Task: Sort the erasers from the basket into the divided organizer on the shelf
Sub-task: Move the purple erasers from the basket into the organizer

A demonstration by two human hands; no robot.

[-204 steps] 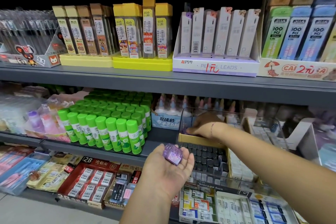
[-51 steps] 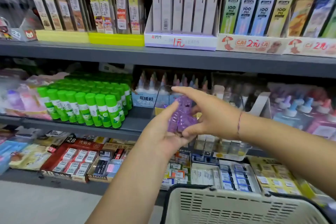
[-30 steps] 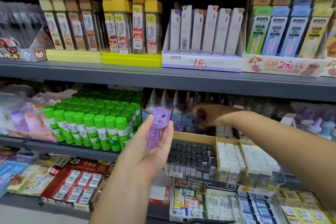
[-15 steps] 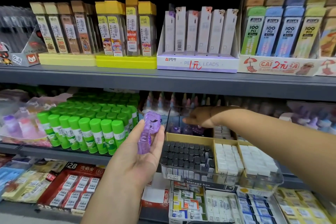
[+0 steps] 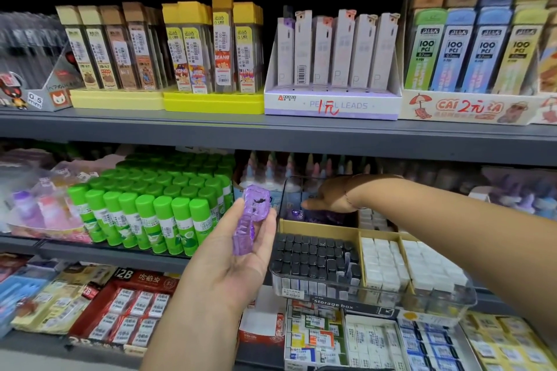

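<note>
One "Storage box" organizer (image 5: 319, 289), left hand (image 5: 238, 265) holds purple erasers (image 5: 251, 217)

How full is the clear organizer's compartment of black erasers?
Nearly full: small black block erasers stand packed in rows, leaving a gap at its right side.

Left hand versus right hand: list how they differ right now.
The left hand is palm up before the shelf; the right hand is palm down, stretched into the back compartment of the organizer. The left hand grips a stack of purple erasers; what the right hand holds, if anything, is hidden. Both are bare.
</note>
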